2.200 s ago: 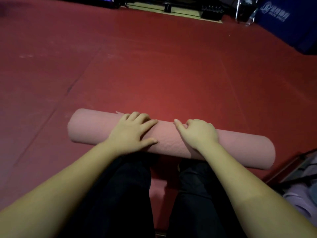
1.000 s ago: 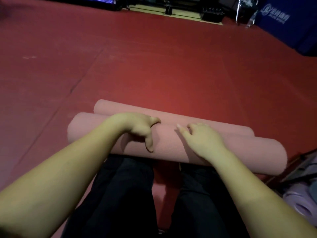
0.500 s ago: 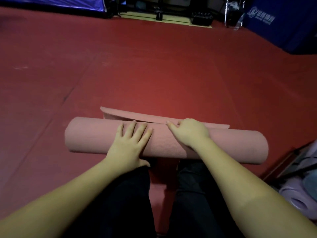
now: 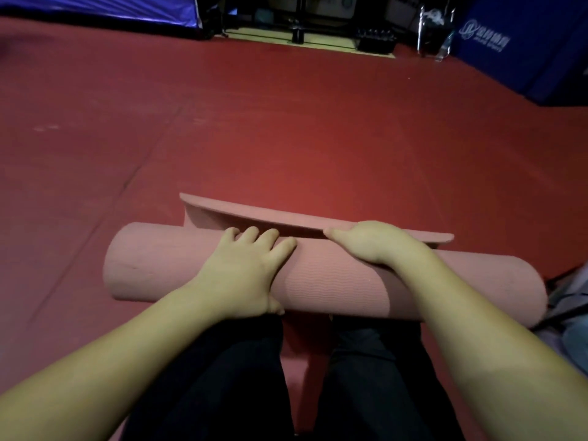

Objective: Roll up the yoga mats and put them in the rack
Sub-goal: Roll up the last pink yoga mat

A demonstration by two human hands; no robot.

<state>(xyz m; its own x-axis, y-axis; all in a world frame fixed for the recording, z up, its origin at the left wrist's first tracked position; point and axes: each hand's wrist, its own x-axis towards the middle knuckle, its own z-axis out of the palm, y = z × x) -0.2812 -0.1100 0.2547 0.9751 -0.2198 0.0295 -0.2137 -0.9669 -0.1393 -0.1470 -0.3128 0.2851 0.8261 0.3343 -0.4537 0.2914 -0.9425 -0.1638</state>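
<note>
A pink yoga mat [image 4: 165, 259] lies rolled into a thick cylinder across the red floor just beyond my knees. Its loose end flap [image 4: 254, 214] lifts off the far side of the roll. My left hand [image 4: 245, 268] presses flat on top of the roll, fingers straight and spread. My right hand [image 4: 372, 240] sits at the far top of the roll and grips the raised flap, with its fingers curled over the edge and out of sight.
Red floor matting [image 4: 286, 122] stretches ahead. A pale lilac rolled mat [image 4: 572, 329] lies at the right edge. Blue padding [image 4: 525, 52] stands at the back right, a blue tent-like cover [image 4: 111, 7] at the back left, and dark gym gear [image 4: 375, 39] between them.
The loose end flap has lifted higher off the roll under my right hand. My left hand has stayed flat on the roll, and the view has tilted up slightly.
</note>
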